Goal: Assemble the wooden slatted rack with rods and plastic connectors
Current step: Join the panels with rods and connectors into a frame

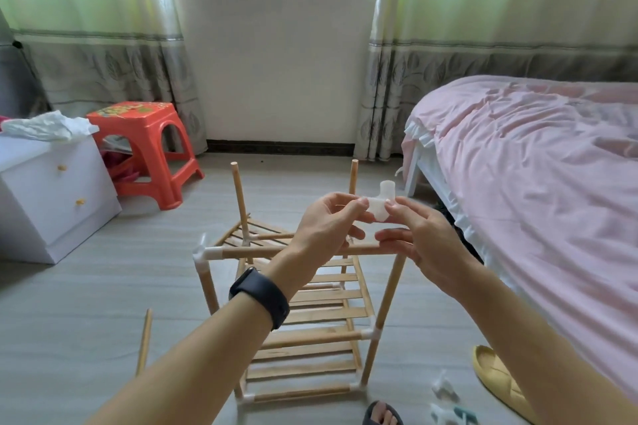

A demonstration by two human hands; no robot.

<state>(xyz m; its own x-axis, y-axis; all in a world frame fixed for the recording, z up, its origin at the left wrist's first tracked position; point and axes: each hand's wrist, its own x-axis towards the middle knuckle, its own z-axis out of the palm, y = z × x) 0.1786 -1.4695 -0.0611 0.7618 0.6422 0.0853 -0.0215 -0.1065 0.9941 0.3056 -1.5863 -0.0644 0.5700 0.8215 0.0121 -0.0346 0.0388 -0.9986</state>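
Head view: my left hand pinches a white plastic connector; my right hand, fingers relaxed, touches it above the wooden rack.

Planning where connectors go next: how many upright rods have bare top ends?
2: the rear left rod and the rear right rod, both sticking up uncapped. The front right post's top is hidden behind the right hand, so possibly more.
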